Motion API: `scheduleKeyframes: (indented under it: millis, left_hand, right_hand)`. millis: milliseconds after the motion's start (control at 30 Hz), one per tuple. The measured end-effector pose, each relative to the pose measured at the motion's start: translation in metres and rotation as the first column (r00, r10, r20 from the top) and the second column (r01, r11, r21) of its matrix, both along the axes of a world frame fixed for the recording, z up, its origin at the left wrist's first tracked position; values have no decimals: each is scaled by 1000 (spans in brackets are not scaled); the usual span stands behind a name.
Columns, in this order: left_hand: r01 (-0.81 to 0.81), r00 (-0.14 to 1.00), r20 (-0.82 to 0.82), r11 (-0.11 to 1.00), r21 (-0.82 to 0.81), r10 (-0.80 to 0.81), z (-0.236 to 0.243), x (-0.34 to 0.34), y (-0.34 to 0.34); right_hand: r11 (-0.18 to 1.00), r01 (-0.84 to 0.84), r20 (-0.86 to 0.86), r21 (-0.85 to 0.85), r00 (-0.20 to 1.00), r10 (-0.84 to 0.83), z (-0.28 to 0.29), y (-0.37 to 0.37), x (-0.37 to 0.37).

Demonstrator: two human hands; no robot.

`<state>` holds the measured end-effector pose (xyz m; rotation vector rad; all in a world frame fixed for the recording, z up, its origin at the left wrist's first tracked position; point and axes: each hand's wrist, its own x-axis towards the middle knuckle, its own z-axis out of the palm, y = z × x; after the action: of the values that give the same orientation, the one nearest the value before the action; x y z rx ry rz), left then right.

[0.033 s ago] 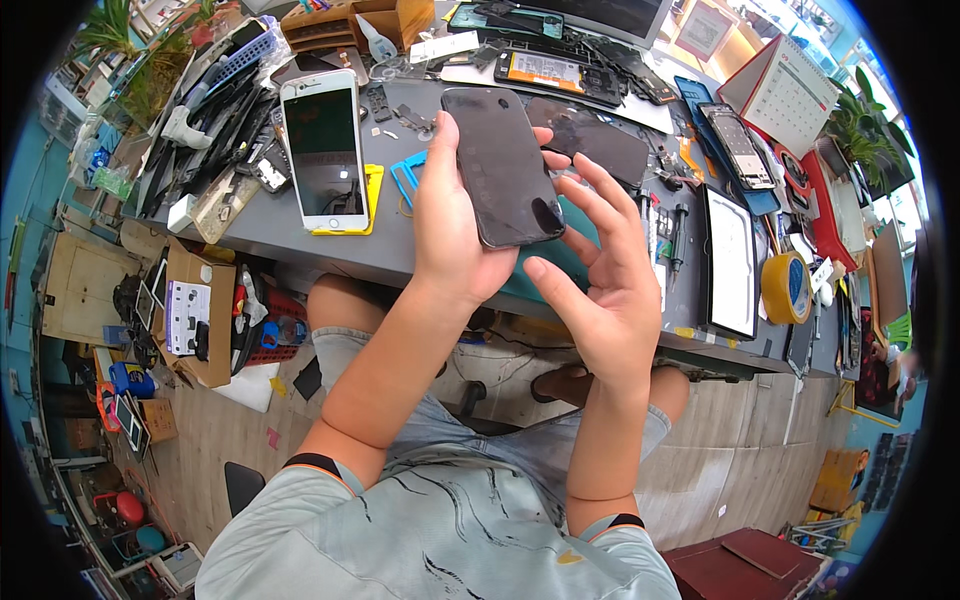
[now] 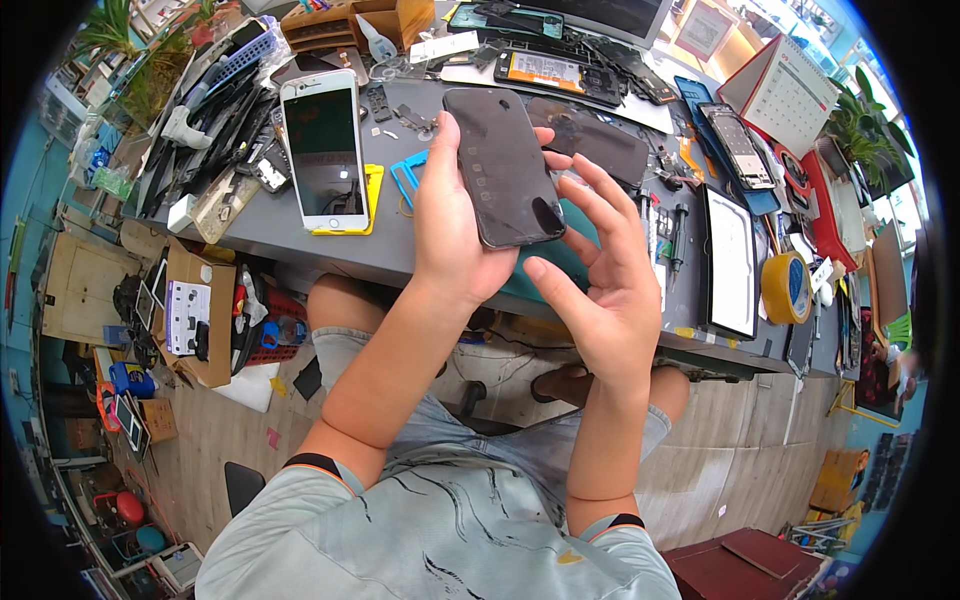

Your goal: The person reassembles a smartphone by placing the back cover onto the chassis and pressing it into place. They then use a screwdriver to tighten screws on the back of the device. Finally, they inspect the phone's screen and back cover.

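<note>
A black smartphone [image 2: 503, 165] lies tilted in my left hand [image 2: 452, 225], screen up, with my thumb along its left edge and fingertips showing past its right edge. Faint rows of icons show on its dark screen. Beside its lower right edge, my right hand [image 2: 610, 280] is held with fingers spread and nothing in them; whether a fingertip touches the phone I cannot tell. A white-framed phone [image 2: 325, 155] with a dark screen rests on a yellow piece [image 2: 374, 185] to the left. Behind the held phone lies another dark phone or screen panel [image 2: 610, 145].
Phone parts [image 2: 225, 125] are heaped at the left, and an opened phone with an orange battery [image 2: 550, 72] lies at the back. Rightward are a white-faced panel [image 2: 731, 262], a yellow tape roll [image 2: 786, 287] and a desk calendar [image 2: 785, 95]. The desk's front edge faces my lap.
Faint icons now show on the held phone's screen, which looked plain dark before. My hands have barely moved.
</note>
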<state>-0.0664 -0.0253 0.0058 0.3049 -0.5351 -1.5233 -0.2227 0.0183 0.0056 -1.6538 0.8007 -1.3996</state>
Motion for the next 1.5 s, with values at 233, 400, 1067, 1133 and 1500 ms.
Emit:
scheduleKeyframes:
  millis: [233,400,1067,1133,1500]
  left_hand:
    - [13,999,32,1000,11,-13,1,2,-5]
    - [139,984,-104,989,-58,-144,-5,9,-7]
    - [32,999,-25,999,-22,-32,2,4,-6]
    - [24,999,-27,999,-37,-25,3,3,-6]
    - [19,994,104,999,-46,-14,1,1,-4]
  right_hand:
    - [1000,-21,52,-4,998,22,-1,-6,2]
    - [998,-61,115,14,992,59,-3,-7,2]
    - [999,31,192,44,981,-39,-7,-6,5]
    - [999,39,167,25,985,-43,-8,-7,7]
    - [998,58,78,29,995,-60,-5,-8,10]
